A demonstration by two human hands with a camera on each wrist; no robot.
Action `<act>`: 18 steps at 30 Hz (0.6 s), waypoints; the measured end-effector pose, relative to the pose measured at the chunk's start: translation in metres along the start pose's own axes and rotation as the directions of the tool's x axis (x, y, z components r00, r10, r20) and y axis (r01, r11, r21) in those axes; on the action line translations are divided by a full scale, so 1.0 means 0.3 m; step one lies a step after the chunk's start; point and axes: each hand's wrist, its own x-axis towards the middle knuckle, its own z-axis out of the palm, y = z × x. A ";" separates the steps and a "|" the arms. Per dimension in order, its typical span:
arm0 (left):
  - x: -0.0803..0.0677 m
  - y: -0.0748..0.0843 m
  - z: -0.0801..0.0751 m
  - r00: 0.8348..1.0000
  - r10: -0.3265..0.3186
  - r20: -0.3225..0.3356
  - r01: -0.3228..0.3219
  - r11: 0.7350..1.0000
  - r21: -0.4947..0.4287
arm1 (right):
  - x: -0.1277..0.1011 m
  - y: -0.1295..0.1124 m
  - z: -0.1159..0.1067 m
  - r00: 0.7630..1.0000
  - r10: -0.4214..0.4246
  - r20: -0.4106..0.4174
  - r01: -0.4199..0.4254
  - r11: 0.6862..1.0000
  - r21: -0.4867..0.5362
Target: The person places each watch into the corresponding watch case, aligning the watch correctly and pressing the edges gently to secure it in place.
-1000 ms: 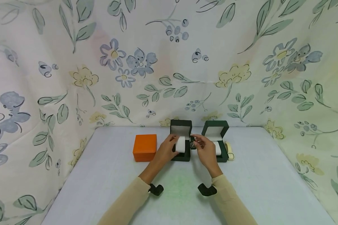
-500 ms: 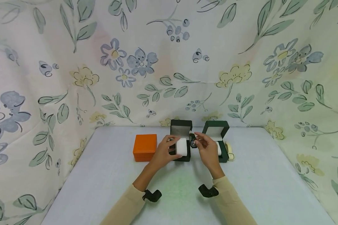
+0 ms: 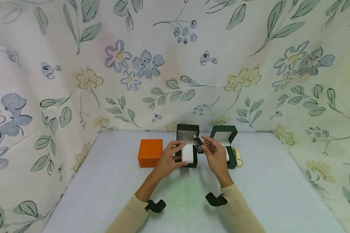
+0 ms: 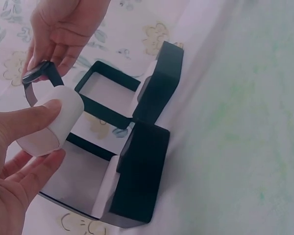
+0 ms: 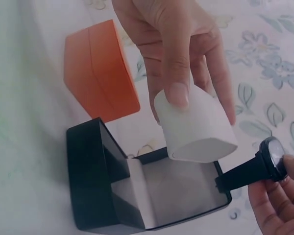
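Head view: left hand (image 3: 166,160) has lifted the pillow (image 3: 188,153) clear of the box (image 3: 187,145), pinching it; right hand (image 3: 215,156) still pinches the watch (image 3: 199,147) just beside it, strap looped; fitting watch onto pillow looks imminent.

Closed box (image 3: 150,152) left of two open boxes (image 3: 188,145); side by side.

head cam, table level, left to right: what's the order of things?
orange box → left hand → white cushion in the open black box → watch → right hand → open green box
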 end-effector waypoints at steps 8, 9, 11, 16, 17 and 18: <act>-0.002 0.011 -0.012 1.000 0.019 -0.008 -0.019 0.999 -0.037 | -0.023 -0.119 0.006 0.997 0.022 0.080 -0.024 0.999 0.031; -0.001 0.013 -0.011 1.000 0.018 -0.009 -0.018 0.999 -0.037 | -0.025 -0.123 0.007 0.996 0.020 0.087 -0.023 0.999 0.042; 0.001 0.020 -0.008 1.000 0.010 -0.015 -0.010 1.000 -0.026 | -0.028 -0.129 0.011 0.995 0.012 0.101 -0.019 0.998 0.061; 0.000 0.079 -0.008 0.999 -0.014 -0.030 0.014 1.000 -0.018 | -0.031 -0.122 0.022 0.991 0.003 0.137 -0.014 0.997 0.079; -0.002 0.097 -0.012 0.999 -0.015 -0.030 0.014 1.000 -0.020 | -0.032 -0.121 0.024 0.990 0.003 0.142 -0.015 0.997 0.079; -0.005 0.116 -0.017 0.999 -0.012 -0.029 0.012 1.000 -0.023 | -0.032 -0.119 0.025 0.990 0.003 0.143 -0.015 0.997 0.080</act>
